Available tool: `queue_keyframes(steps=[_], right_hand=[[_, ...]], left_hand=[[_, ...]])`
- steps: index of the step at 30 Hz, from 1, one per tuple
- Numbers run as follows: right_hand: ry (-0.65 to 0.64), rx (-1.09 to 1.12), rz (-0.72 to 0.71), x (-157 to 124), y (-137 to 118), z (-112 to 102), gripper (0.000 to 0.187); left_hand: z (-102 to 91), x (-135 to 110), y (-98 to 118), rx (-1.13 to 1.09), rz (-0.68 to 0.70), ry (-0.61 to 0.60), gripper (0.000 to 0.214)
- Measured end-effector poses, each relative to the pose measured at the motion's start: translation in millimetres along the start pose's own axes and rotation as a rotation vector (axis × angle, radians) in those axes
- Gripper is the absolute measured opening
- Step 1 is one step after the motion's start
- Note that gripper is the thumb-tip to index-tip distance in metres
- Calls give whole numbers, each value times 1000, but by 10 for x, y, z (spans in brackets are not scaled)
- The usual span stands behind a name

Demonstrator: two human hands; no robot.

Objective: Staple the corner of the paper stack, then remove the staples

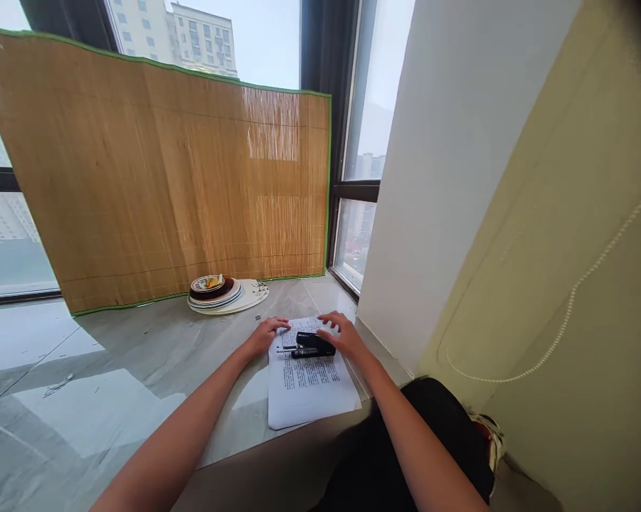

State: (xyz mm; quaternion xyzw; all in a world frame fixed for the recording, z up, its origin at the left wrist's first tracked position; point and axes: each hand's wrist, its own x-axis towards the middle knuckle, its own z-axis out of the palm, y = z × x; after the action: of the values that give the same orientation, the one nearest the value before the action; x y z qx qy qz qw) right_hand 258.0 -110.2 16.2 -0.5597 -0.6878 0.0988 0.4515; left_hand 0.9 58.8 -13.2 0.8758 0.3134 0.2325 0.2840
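A stack of printed white paper (306, 387) lies on the grey floor tiles in front of me. A black stapler (312, 345) rests across the upper part of the sheets. My left hand (267, 333) lies flat on the paper's top left corner, fingers stretched out. My right hand (341, 333) rests on the right end of the stapler and the top right of the paper, fingers spread and slightly curved.
A stack of plates (225, 294) sits on the floor behind the paper. A bamboo mat with green edging (165, 178) leans against the window. A white wall (448, 178) and a yellowish panel (565, 284) stand close on the right.
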Motion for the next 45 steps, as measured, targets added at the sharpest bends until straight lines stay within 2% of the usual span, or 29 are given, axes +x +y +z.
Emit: queue_keyframes(steps=[2,4,6,8,11,13,16,19,22,24,26,27,29,31,33,35,36,39,45], right_hand=[[-224,-108,-35,57,-89,59,36],[-329,-258,-14,89,-183,135,28],[-302,-363,-3,115,-280,185,21],[-209,-432,-75,158,-381,198,16],[-31,-609,-282,269,-521,210,14],[28,-766,-461,361,-591,265,25],[27,-924,-692,503,-651,409,33],[-29,-988,-788,638,-674,524,29],[-84,-1013,-814,736,-693,535,27],[-122,-1000,-788,779,-731,487,27],[-157,-954,-686,815,-793,402,26],[-159,-918,-586,832,-828,345,24],[-173,-806,-289,861,-883,208,21],[-321,-616,15,876,-903,62,21],[-583,-417,185,873,-895,-54,26],[-801,-339,208,861,-890,-109,30],[-859,-358,197,860,-897,-114,31],[-959,-469,157,907,-960,-80,34],[-1160,-519,57,1065,-1067,44,45]], left_hand=[[-11,-6,12,-83,-7,40,43],[-43,-15,37,-281,-8,115,41],[-86,-27,72,-633,-6,229,41],[-116,-40,112,-1059,-39,278,42],[-101,-59,179,-1518,-169,130,46],[-59,-62,222,-1665,-216,51,49],[-14,-50,260,-1803,-233,71,52],[-37,-38,252,-1886,-254,184,54],[-86,-32,227,-1903,-268,265,52],[-98,-27,218,-1891,-282,278,50],[-92,-20,217,-1878,-311,310,45],[-85,-17,218,-1872,-332,339,42],[-75,-14,222,-1860,-383,401,38],[-75,-19,230,-1849,-413,423,34],[-88,-30,250,-1853,-406,386,29],[-110,-44,285,-1875,-393,308,24],[-121,-52,307,-1889,-389,265,23],[-147,-71,380,-1892,-355,189,23],[-113,-94,432,-1685,-198,201,20]])
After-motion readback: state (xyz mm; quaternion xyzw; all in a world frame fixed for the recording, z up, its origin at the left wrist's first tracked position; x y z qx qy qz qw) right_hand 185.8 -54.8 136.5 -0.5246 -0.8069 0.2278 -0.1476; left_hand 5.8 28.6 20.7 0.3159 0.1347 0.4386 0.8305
